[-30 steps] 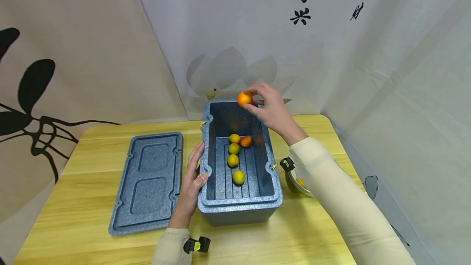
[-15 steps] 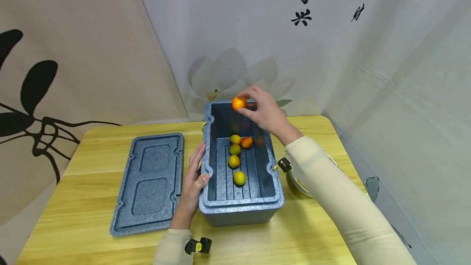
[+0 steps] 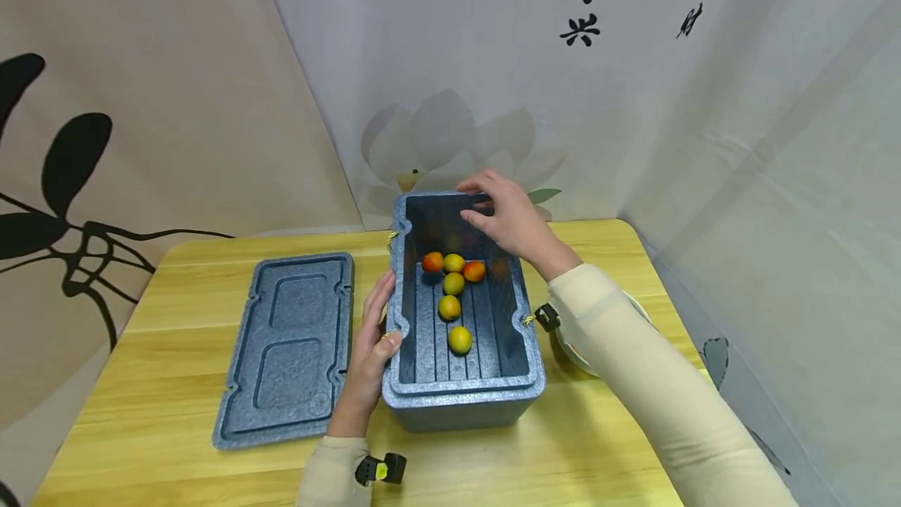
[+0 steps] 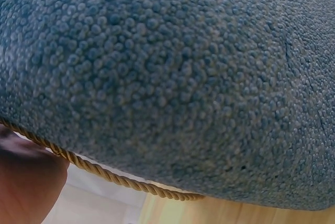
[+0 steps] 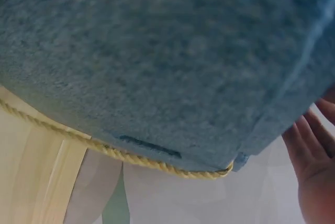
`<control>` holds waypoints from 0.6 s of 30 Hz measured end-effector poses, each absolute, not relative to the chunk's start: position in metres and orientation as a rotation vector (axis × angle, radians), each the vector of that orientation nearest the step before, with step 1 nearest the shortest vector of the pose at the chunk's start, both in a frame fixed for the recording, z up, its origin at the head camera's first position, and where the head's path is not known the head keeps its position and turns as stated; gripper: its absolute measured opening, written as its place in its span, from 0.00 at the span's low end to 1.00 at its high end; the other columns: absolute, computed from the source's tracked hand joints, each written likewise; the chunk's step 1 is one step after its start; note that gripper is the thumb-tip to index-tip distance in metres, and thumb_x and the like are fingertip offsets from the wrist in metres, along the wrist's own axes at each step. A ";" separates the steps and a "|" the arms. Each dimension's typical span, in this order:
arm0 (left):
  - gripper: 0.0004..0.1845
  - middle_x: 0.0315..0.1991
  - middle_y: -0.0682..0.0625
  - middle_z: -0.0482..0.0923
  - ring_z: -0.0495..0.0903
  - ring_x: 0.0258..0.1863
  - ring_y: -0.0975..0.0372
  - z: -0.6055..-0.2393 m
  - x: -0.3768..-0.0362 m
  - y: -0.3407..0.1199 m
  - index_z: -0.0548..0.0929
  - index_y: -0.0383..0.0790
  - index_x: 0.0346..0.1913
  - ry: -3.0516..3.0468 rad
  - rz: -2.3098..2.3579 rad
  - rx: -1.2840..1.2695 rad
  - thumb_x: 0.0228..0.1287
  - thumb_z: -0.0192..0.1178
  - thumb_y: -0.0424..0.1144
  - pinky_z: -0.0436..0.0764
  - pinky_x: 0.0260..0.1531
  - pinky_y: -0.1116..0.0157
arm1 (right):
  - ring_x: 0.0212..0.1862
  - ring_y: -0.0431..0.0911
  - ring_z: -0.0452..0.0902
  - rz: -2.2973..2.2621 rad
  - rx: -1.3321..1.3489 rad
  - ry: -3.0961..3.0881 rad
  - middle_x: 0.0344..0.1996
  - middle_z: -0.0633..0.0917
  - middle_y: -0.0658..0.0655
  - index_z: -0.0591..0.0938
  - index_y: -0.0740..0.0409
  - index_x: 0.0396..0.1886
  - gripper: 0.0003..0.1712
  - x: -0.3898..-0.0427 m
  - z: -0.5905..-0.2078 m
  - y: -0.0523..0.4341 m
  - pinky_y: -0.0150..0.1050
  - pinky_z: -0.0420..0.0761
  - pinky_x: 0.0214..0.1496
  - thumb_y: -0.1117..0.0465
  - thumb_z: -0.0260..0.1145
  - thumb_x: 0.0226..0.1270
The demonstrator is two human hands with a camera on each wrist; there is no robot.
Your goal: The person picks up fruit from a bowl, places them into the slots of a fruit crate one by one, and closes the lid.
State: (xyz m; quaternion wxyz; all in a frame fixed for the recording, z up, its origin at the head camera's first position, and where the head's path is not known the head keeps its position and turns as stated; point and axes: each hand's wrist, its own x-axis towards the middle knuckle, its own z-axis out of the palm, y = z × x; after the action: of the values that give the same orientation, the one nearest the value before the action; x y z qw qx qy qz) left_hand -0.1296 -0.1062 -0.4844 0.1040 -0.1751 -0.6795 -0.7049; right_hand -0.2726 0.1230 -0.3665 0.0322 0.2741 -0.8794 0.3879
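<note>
A speckled grey-blue foam box (image 3: 461,393) stands uncovered on the table. My left hand (image 3: 366,350) holds its left side, thumb on the rim and fingers along the outer wall. In the left wrist view, part of that hand (image 4: 31,182) shows beside the twisted rope (image 4: 120,179). Above the box's far right corner is my right hand (image 3: 514,217), thumb and fingers spread apart with nothing between them. On the box floor, several yellow-green tangerines (image 3: 449,307) form a line, with a red-orange tangerine (image 3: 432,262) at the far left and another red-orange tangerine (image 3: 475,271) at the far right.
The matching foam lid (image 3: 288,350) lies flat on the wooden table (image 3: 162,382), left of the box. Partly hidden under my right sleeve is a pale bowl (image 3: 573,358). A printed cloth (image 3: 450,37) hangs behind the table.
My right hand has moved slightly left and let go of the red-orange tangerine, which now lies in the box's far left part. The left hand has stayed at the rim.
</note>
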 end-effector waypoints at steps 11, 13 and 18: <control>0.37 0.77 0.50 0.49 0.46 0.74 0.53 -0.482 -0.128 -0.107 0.58 0.43 0.77 -1.997 -2.097 -0.509 0.61 0.47 0.38 0.46 0.64 0.38 | 0.58 0.53 0.74 1.212 0.773 -2.687 0.56 0.76 0.56 0.78 0.60 0.60 0.20 -0.271 -0.368 0.137 0.44 0.75 0.58 0.63 0.65 0.68; 0.37 0.77 0.50 0.49 0.46 0.74 0.53 -0.482 -0.128 -0.106 0.58 0.43 0.77 -1.997 -2.099 -0.507 0.61 0.47 0.38 0.46 0.63 0.38 | 0.58 0.53 0.74 1.238 0.756 -2.665 0.55 0.76 0.56 0.78 0.59 0.59 0.20 -0.270 -0.368 0.141 0.45 0.75 0.58 0.63 0.65 0.69; 0.38 0.77 0.51 0.49 0.46 0.74 0.53 -0.482 -0.129 -0.106 0.58 0.43 0.77 -1.994 -2.107 -0.505 0.61 0.47 0.38 0.46 0.64 0.38 | 0.57 0.55 0.74 1.318 0.724 -2.607 0.55 0.77 0.57 0.79 0.60 0.59 0.19 -0.265 -0.368 0.156 0.47 0.75 0.57 0.65 0.64 0.69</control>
State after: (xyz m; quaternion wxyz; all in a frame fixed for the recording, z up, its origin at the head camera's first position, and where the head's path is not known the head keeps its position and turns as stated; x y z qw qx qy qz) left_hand -0.1289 -0.1055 -0.4824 0.0986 -0.1706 -0.6740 -0.7120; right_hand -0.2649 0.1556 -0.3685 0.0659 0.2402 -0.8643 0.4370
